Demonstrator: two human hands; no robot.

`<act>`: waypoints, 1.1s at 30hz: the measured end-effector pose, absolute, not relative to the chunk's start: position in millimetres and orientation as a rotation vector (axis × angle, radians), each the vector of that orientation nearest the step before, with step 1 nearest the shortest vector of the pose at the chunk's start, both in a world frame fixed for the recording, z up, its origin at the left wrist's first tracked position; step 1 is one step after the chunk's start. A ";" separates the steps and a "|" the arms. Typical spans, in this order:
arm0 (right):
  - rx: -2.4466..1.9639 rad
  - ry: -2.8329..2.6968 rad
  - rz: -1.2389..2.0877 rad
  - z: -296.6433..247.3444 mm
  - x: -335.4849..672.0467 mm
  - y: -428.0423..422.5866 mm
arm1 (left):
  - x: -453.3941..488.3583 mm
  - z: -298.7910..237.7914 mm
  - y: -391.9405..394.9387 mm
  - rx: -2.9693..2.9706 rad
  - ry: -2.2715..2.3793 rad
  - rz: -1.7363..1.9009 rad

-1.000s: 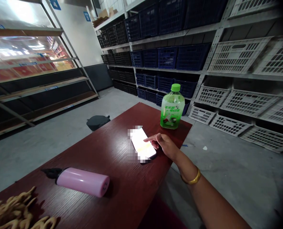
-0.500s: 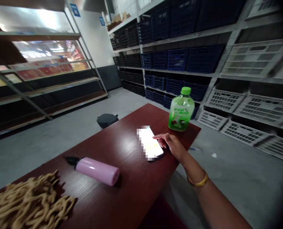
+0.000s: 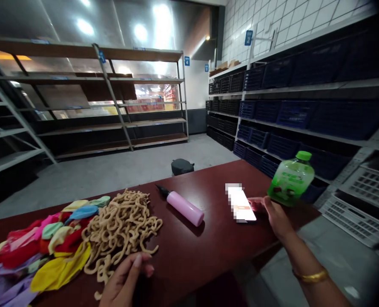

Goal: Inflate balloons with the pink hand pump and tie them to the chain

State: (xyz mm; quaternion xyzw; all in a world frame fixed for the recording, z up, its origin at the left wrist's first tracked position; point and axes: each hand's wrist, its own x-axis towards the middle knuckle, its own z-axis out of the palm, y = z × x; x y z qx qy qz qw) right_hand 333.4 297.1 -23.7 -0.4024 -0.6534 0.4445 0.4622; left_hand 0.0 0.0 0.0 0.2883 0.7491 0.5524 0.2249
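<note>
Phone (image 3: 240, 204) lies flat on the worktop (image 3: 208, 251), right of centre, with its lit screen up. Its long axis runs away from the person: the far end leans left and the near end points at the right hand (image 3: 274, 213). That hand is open and holds nothing. Its fingers (image 3: 256, 204) are loosely spread and touch the phone's right edge at the near end. Bottle (image 3: 290, 179), green, stands upright just beyond that hand near the worktop's right corner, apart from the phone. Pump (image 3: 185, 207), pink, lies on its side left of the phone and well clear of it, on a similar axis with the black nozzle pointing far-left. Left hand (image 3: 125, 279) sits at the near edge with its fingers half curled against the tan pile (image 3: 119, 226) of noodle-like strands. Can't tell if it pinches a strand. Coloured balloons (image 3: 33, 247) are heaped left of the pile and touch it. Gold bangle (image 3: 311, 277) on the right wrist. Shelf racks (image 3: 113, 128) behind and crates (image 3: 355, 209) at right.
</note>
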 end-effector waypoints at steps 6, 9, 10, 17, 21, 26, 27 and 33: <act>-0.951 -1.558 1.027 -11.0 311.1 241.4 | 5.0 -0.2 -3.8 0.757 1.990 1.564; -0.865 -1.593 1.109 -15.3 297.1 217.2 | 4.1 1.8 -1.9 0.737 1.960 1.579; -0.837 -1.600 1.138 -16.9 291.4 210.9 | 3.2 1.4 -0.5 0.732 1.934 1.598; -0.525 -1.632 1.501 6.8 216.5 188.9 | -5.6 22.7 14.8 0.468 1.362 1.905; -0.368 -1.611 1.747 70.7 154.0 196.0 | -16.6 91.7 33.9 0.730 1.044 2.012; 0.051 -1.587 1.970 172.8 96.5 204.2 | -31.5 183.7 57.7 0.940 1.014 2.018; 0.089 -1.583 1.993 187.2 89.8 203.2 | -33.9 195.4 60.7 0.968 1.004 2.025; 0.009 -1.638 2.043 208.3 66.4 185.1 | -42.9 208.8 68.7 0.921 0.990 2.021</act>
